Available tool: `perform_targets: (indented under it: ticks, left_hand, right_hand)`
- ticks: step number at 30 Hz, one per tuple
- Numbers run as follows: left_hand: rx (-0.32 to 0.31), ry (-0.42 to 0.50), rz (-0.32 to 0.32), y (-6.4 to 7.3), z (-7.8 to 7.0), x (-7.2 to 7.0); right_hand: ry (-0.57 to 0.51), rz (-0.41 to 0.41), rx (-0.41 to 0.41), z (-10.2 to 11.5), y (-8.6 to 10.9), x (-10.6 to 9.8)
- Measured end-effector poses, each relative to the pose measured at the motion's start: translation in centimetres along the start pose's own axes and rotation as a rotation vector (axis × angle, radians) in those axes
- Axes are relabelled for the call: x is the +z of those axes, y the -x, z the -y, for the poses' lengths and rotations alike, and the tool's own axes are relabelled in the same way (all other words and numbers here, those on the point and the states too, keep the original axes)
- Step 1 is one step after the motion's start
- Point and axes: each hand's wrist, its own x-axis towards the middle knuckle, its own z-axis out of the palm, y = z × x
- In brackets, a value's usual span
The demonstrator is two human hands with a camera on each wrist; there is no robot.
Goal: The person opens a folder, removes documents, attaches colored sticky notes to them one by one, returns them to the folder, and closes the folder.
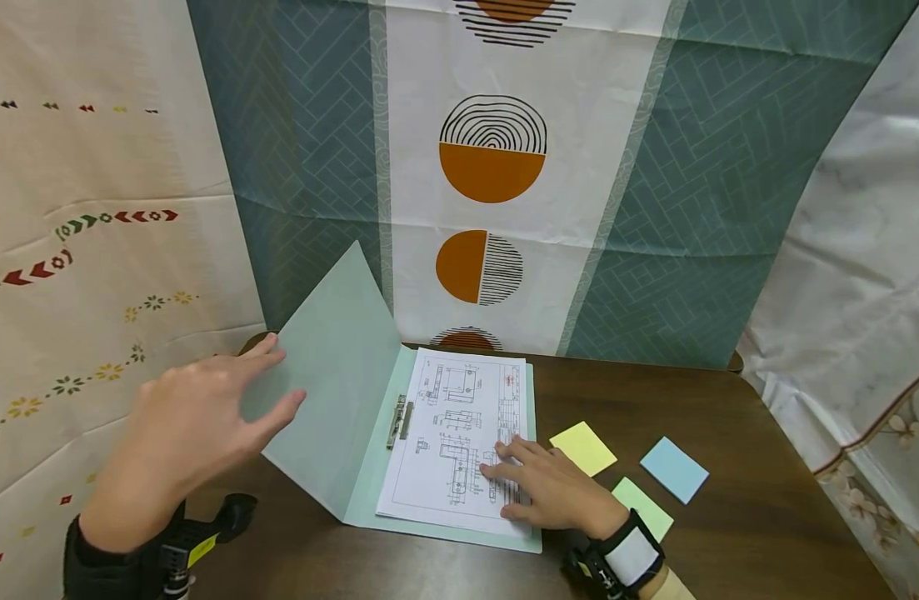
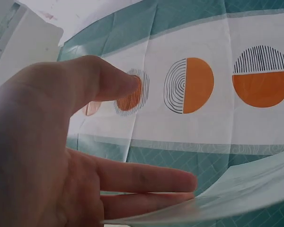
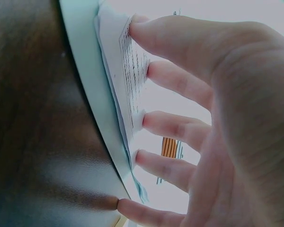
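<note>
A pale green folder (image 1: 372,483) lies on the table with its front cover (image 1: 324,375) raised and leaning left. Inside, a metal clip (image 1: 399,422) sits at the left edge of a stack of white sheets (image 1: 429,471) printed with technical drawings. My left hand (image 1: 197,412) is at the cover's outer left edge, thumb and fingers extended; in the left wrist view the cover (image 2: 246,189) runs right by the lower fingertips. Spread across the lower right of the top sheet, my right hand (image 1: 556,487) rests its fingertips on the paper (image 3: 132,94), the little finger touching the table.
Right of the folder lie a yellow sticky note (image 1: 583,448), a blue one (image 1: 674,469) and a green one (image 1: 642,504), the green partly behind my right wrist. The dark wooden table (image 1: 759,517) ends at a patterned cloth (image 1: 489,167) hanging behind it.
</note>
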Motion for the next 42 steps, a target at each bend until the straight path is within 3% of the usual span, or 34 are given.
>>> perform_targets:
  ticks: [8,29,42]
  left_hand:
    - [-0.021,0.001,0.019,-0.1,0.8,0.0]
    - [-0.178,-0.043,0.363,-0.5,2.6,0.2]
    - [-0.192,-0.043,0.464,-1.0,3.4,1.2]
  right_hand:
    - [-0.022,0.009,0.008,0.0,0.0,0.1]
    - [-0.025,0.018,0.017,0.0,0.1,0.0]
    - [-0.005,-0.001,-0.003,-0.2,0.0,0.1]
